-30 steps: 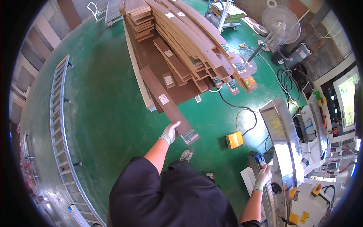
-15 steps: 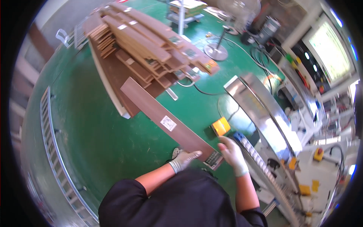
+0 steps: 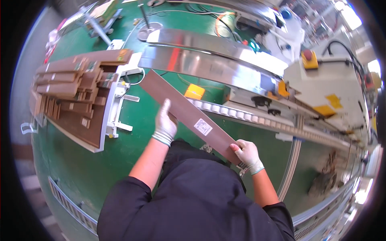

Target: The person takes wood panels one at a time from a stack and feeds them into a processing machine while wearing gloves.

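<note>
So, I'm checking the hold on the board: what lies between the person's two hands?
In the head view, a stretch of the brown board with a white label lies between the left hand and right hand.

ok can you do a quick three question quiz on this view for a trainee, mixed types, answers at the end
1. Which hand holds the long flat brown board at its lower right end in the picture?
2. True or false: in the picture, the pile of flat brown boards lies to the left of the small bright yellow box.
3. The square printed label on the held board is mainly: a) blue b) white c) black

Key:
1. The white-gloved right hand.
2. True.
3. b
</note>
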The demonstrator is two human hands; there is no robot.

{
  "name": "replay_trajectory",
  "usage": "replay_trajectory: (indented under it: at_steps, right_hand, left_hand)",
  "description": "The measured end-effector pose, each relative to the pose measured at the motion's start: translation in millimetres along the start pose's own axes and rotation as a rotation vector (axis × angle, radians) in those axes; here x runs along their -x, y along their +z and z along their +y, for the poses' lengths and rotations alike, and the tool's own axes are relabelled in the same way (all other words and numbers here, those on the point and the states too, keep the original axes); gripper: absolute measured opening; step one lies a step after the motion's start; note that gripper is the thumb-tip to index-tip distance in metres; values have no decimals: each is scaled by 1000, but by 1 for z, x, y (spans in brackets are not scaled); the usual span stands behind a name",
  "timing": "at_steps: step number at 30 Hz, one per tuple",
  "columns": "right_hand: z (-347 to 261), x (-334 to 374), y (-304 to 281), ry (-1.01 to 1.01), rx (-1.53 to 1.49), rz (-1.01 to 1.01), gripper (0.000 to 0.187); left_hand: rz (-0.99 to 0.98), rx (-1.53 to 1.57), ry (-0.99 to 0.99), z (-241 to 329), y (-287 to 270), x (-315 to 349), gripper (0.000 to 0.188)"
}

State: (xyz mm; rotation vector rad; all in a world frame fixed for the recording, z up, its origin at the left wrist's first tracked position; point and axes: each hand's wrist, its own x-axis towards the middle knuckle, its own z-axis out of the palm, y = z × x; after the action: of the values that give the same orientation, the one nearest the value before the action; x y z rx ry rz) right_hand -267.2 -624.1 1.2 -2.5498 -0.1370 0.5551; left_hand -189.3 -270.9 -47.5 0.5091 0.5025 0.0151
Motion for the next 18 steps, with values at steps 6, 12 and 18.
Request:
replay_trajectory:
  at_steps: [6,12,18]
  right_hand:
    - [62,64,-9,256,-164,73,52]
    - [74,106,42,487,-252,281,56]
    - [47,118,91,643,-294,478,55]
  left_hand:
    - [-107,-313,-112,-13,71,-66,39]
    - [-544,-945,-164,-99,115,-110,36]
    - [-617,-1075,-676,-138,155,-98,30]
